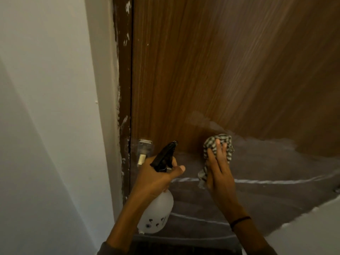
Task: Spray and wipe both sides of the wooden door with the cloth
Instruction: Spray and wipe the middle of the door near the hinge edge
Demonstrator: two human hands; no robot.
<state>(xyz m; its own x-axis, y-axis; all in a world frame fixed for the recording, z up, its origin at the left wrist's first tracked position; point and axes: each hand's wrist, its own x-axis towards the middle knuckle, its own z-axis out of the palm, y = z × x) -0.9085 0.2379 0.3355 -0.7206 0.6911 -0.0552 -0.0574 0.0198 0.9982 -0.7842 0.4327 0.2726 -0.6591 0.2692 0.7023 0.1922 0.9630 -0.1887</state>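
Note:
The wooden door (211, 67) fills the middle and right of the head view, brown grain above and a dull greyish lower part. My left hand (156, 177) grips the neck of a white spray bottle (156, 212) with a black trigger head (165, 155) that points up toward the door. My right hand (219, 170) presses a crumpled striped cloth (220, 142) flat against the door, fingers straight over it. Part of the cloth hangs below my palm.
A metal latch plate (145, 148) sits on the door's left edge, just left of the spray head. The dark door frame (123, 70) shows white paint smears, and a white wall (46, 107) stands to its left. A pale surface (312, 227) shows at the lower right.

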